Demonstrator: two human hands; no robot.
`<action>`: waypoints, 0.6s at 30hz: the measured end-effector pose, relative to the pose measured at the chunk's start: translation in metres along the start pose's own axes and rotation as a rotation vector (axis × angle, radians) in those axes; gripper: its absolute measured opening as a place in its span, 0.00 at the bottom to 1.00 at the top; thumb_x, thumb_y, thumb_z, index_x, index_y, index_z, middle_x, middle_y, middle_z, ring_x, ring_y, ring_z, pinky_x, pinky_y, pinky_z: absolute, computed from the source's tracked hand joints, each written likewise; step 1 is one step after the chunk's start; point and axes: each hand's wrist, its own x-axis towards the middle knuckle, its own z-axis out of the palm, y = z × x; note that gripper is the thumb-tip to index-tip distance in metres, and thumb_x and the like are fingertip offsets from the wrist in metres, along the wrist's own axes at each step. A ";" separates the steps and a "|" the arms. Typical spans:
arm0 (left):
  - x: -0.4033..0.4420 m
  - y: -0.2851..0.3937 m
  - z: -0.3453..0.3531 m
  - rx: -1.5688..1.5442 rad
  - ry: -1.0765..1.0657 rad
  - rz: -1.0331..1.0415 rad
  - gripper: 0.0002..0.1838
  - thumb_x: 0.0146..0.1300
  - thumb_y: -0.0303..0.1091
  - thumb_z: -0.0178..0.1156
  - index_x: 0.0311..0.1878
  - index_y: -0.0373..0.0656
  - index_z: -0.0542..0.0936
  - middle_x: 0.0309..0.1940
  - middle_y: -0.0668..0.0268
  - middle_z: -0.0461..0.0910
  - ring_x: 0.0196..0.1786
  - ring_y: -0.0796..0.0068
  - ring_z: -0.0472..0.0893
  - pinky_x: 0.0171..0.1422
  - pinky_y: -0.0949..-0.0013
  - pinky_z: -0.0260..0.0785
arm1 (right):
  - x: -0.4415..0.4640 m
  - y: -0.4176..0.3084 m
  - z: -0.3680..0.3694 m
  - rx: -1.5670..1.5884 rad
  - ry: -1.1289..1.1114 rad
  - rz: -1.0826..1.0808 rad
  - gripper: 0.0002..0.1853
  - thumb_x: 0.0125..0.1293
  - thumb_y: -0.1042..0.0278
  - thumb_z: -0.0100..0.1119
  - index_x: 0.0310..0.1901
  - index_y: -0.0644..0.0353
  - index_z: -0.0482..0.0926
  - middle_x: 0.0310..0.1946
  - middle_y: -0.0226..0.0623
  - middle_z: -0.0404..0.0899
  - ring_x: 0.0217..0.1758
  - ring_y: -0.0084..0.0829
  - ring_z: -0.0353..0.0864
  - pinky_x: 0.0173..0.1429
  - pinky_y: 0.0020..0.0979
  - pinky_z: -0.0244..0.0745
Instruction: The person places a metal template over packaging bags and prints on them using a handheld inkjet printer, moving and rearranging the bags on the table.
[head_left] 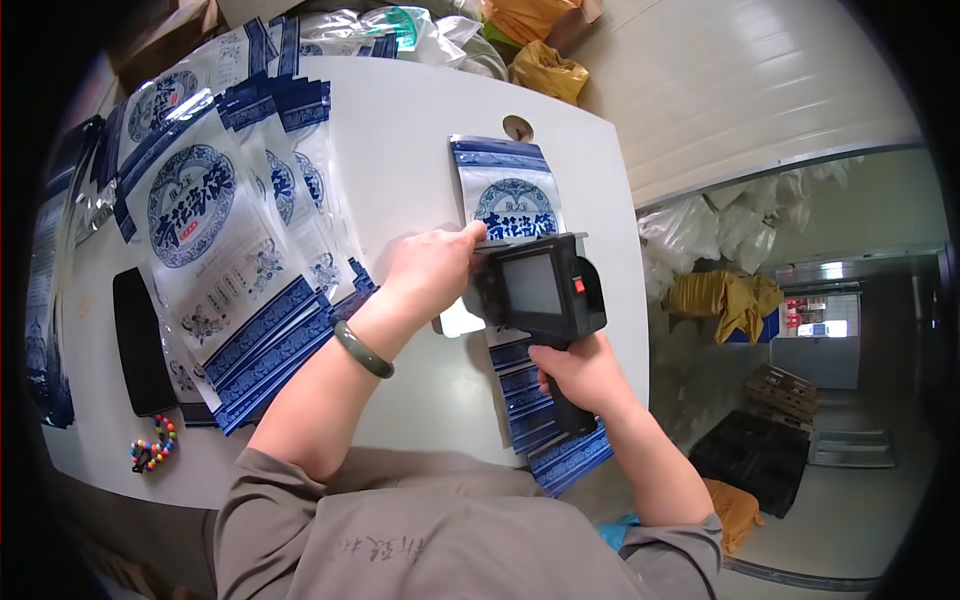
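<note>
My right hand (583, 375) is wrapped round the handle of a black handheld device (540, 290) with a small screen and a red button. The device is over a stack of blue-and-white printed bags (512, 195) on the white table (420, 400). Beside the device's upper left edge, my left hand (432, 268) has its fingers bent together at the bags; what they hold, if anything, is hidden. More printed bags (195, 215) lie fanned out in piles to the left.
A black flat case (142, 340) and a colourful bead string (155, 447) lie at the table's left. Plastic-wrapped bundles (440, 40) and a yellow sack (548, 72) are beyond the far edge. Pallets (780, 395) and a black crate (750, 455) stand on the floor at right.
</note>
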 end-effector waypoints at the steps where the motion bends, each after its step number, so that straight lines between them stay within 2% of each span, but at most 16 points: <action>1: 0.000 0.000 0.000 -0.002 -0.005 -0.003 0.11 0.70 0.40 0.60 0.52 0.50 0.77 0.37 0.56 0.86 0.42 0.49 0.85 0.45 0.50 0.75 | 0.000 -0.002 -0.002 0.019 0.003 0.006 0.06 0.64 0.77 0.63 0.40 0.68 0.78 0.23 0.34 0.79 0.23 0.26 0.80 0.28 0.31 0.77; 4: 0.000 0.001 0.000 -0.002 -0.012 0.003 0.11 0.70 0.40 0.60 0.52 0.49 0.76 0.37 0.56 0.86 0.42 0.49 0.85 0.45 0.50 0.75 | 0.009 0.007 -0.019 0.056 0.028 -0.018 0.07 0.64 0.74 0.61 0.38 0.70 0.77 0.22 0.35 0.79 0.21 0.26 0.79 0.26 0.31 0.77; 6: -0.001 0.003 -0.003 -0.003 0.003 0.012 0.11 0.71 0.40 0.60 0.52 0.49 0.76 0.37 0.55 0.86 0.43 0.49 0.85 0.46 0.49 0.75 | 0.019 0.018 -0.044 0.046 0.075 0.044 0.07 0.64 0.74 0.60 0.39 0.70 0.77 0.22 0.37 0.79 0.21 0.28 0.80 0.26 0.32 0.78; 7: -0.001 0.004 -0.004 0.002 -0.012 -0.002 0.12 0.71 0.41 0.60 0.52 0.50 0.76 0.38 0.56 0.86 0.43 0.49 0.85 0.47 0.49 0.75 | 0.019 0.020 -0.056 0.023 0.106 0.090 0.09 0.65 0.70 0.63 0.41 0.67 0.79 0.23 0.37 0.79 0.22 0.29 0.81 0.28 0.32 0.80; 10: -0.001 0.013 -0.013 0.026 -0.067 -0.060 0.13 0.70 0.40 0.60 0.54 0.48 0.77 0.39 0.55 0.86 0.45 0.51 0.85 0.49 0.50 0.76 | 0.018 0.045 -0.088 0.210 0.163 0.072 0.12 0.64 0.68 0.65 0.42 0.67 0.79 0.24 0.38 0.80 0.23 0.31 0.83 0.28 0.33 0.82; 12: 0.000 0.009 -0.012 -0.026 -0.033 -0.061 0.12 0.70 0.40 0.61 0.53 0.47 0.78 0.39 0.54 0.86 0.45 0.50 0.85 0.49 0.51 0.76 | 0.012 0.064 -0.092 0.458 0.255 0.032 0.13 0.64 0.68 0.64 0.45 0.67 0.79 0.25 0.40 0.82 0.24 0.32 0.84 0.30 0.33 0.83; 13: 0.000 0.009 -0.011 -0.051 -0.017 -0.064 0.12 0.70 0.40 0.61 0.52 0.47 0.79 0.40 0.54 0.86 0.45 0.50 0.85 0.49 0.51 0.76 | 0.010 0.076 -0.093 0.537 0.245 -0.071 0.15 0.65 0.66 0.63 0.47 0.69 0.78 0.26 0.40 0.83 0.26 0.34 0.86 0.32 0.32 0.83; 14: -0.001 0.010 -0.012 -0.088 -0.001 -0.061 0.12 0.69 0.40 0.63 0.52 0.47 0.79 0.39 0.53 0.86 0.44 0.50 0.85 0.48 0.52 0.76 | 0.006 0.085 -0.092 0.589 0.282 -0.148 0.17 0.67 0.66 0.62 0.50 0.71 0.78 0.31 0.44 0.85 0.35 0.36 0.88 0.42 0.34 0.85; 16: -0.003 0.015 -0.015 -0.155 0.021 -0.051 0.13 0.68 0.39 0.65 0.50 0.46 0.80 0.38 0.53 0.86 0.41 0.49 0.85 0.46 0.54 0.76 | 0.001 0.097 -0.082 0.785 0.330 -0.275 0.18 0.66 0.68 0.62 0.54 0.69 0.76 0.33 0.46 0.84 0.41 0.37 0.88 0.53 0.37 0.83; 18: -0.010 0.029 -0.022 -0.215 -0.062 -0.049 0.12 0.67 0.38 0.65 0.50 0.45 0.80 0.38 0.52 0.86 0.41 0.50 0.85 0.46 0.56 0.76 | -0.007 0.109 -0.073 0.933 0.330 -0.338 0.19 0.67 0.69 0.60 0.56 0.70 0.75 0.35 0.47 0.85 0.48 0.40 0.87 0.61 0.41 0.78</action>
